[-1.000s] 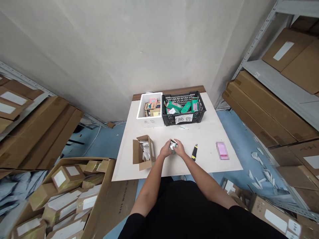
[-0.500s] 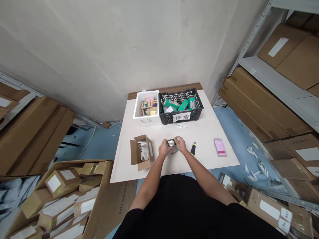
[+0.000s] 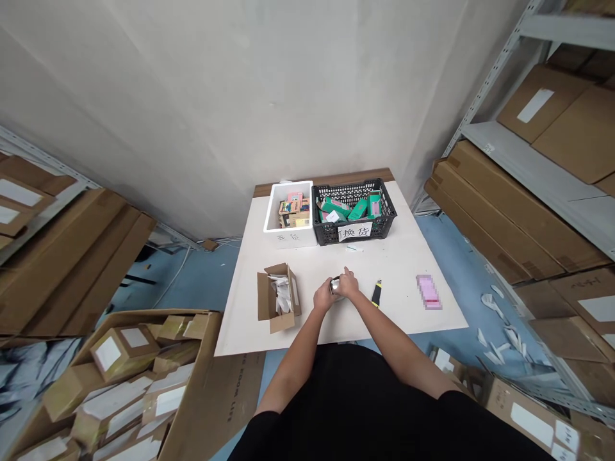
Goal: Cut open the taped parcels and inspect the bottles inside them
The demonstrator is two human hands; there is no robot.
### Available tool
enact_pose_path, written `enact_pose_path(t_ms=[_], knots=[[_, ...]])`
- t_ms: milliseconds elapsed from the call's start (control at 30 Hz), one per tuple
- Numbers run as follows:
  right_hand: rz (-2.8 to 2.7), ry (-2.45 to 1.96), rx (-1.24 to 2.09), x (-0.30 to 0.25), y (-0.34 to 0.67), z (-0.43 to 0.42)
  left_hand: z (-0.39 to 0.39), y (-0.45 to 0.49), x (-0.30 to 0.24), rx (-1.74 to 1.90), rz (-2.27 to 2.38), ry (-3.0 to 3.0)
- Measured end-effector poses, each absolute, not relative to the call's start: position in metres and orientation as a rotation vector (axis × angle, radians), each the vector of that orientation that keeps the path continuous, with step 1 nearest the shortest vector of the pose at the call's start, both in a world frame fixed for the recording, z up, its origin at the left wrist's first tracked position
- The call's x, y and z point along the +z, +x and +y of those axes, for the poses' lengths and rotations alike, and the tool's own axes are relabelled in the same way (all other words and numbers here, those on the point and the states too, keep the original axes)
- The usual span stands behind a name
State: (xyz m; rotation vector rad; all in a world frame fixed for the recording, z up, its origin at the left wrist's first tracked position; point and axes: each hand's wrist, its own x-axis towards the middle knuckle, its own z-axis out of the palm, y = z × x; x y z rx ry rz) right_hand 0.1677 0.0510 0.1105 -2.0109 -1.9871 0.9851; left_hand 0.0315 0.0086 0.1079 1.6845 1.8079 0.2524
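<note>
Both hands meet over the middle of the white table (image 3: 408,262). My left hand (image 3: 323,297) and my right hand (image 3: 348,285) are closed around a small item (image 3: 334,285) with a white and silvery top; most of it is hidden by the fingers. An open brown cardboard box (image 3: 277,297) with white paper inside stands just left of my left hand. A black and yellow utility knife (image 3: 375,293) lies just right of my right hand.
At the table's back stand a white bin (image 3: 288,214) of colourful small boxes and a black crate (image 3: 353,211) of green boxes with a paper label. A pink item (image 3: 428,291) lies at right. Cardboard cartons fill shelves on both sides; a big carton (image 3: 120,378) of parcels sits lower left.
The green side of the small item no longer shows; the hands have closed tighter over it and turned it. The camera view shifted slightly.
</note>
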Motion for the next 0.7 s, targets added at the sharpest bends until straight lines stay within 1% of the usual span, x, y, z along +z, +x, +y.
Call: enact_pose_path(t_ms=[100,167,267,367,433,500,533,567,633,700], knots=[[-1.886,-1.944,0.876,0.127,0.172,0.05,0.01,0.028,0.109,0.256,1.804,1.677],[-1.748,-1.868,0.853,0.15,0.183,0.055,0.01,0.027,0.11,0.286,1.797,1.667],[-1.652,-1.667,0.885,0.202,0.206,0.07,0.009,0.03,0.113,0.317,1.773,1.693],[-1.638,-1.463,0.766,0.263,0.224,0.085,0.011,0.032,0.12,0.225,1.771,1.767],[-1.633,-1.345,0.7,0.296,0.232,0.092,0.016,0.032,0.134,0.139,1.774,1.794],[-1.619,-1.282,0.685,0.318,0.235,0.095,0.021,0.03,0.162,0.175,1.787,1.801],[-1.605,-1.268,0.686,0.325,0.236,0.096,0.023,0.029,0.182,0.274,1.799,1.805],[-1.584,-1.264,0.69,0.33,0.236,0.097,0.021,0.028,0.204,0.46,1.812,1.813],[-1.521,-1.273,0.71,0.333,0.237,0.099,0.007,0.024,0.255,0.92,1.77,1.806],[-1.451,-1.28,0.74,0.332,0.237,0.102,-0.026,0.019,0.303,1.296,1.615,1.867]])
